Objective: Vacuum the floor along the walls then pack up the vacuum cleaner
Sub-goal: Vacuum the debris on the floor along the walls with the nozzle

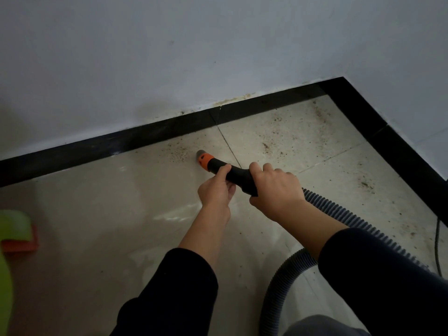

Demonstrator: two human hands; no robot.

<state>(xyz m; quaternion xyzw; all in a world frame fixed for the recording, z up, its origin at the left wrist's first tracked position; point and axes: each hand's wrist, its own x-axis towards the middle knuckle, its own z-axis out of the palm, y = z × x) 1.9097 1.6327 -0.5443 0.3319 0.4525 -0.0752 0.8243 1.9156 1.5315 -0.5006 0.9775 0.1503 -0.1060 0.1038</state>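
Both hands clamp the vacuum nozzle (238,175), a black tapered plastic tube with an orange collar and a round grey tip. The left hand (215,189) curls its fingers and thumb around the narrow front part. The right hand (276,190) wraps over the wider rear end, fingers closed on it.

The tip points toward ten o'clock and sits low over the floor (97,214), just short of the skirting (145,139), a glossy black band at the foot of the matt white wall (169,57) (whether the tip actually touches the tile cannot be told).

From the right hand a ribbed grey hose (344,215) runs toward four o'clock, then loops under the dark right sleeve (375,275) toward six o'clock.

The floor is smooth, shiny beige tile with thin dark grout lines. Brown gritty crumbs (269,145) lie scattered from the tip out toward one and two o'clock, into the corner. A thin black cord (437,243) lies at four o'clock by the edge. At nine o'clock sits a blurred green and orange object (19,236).
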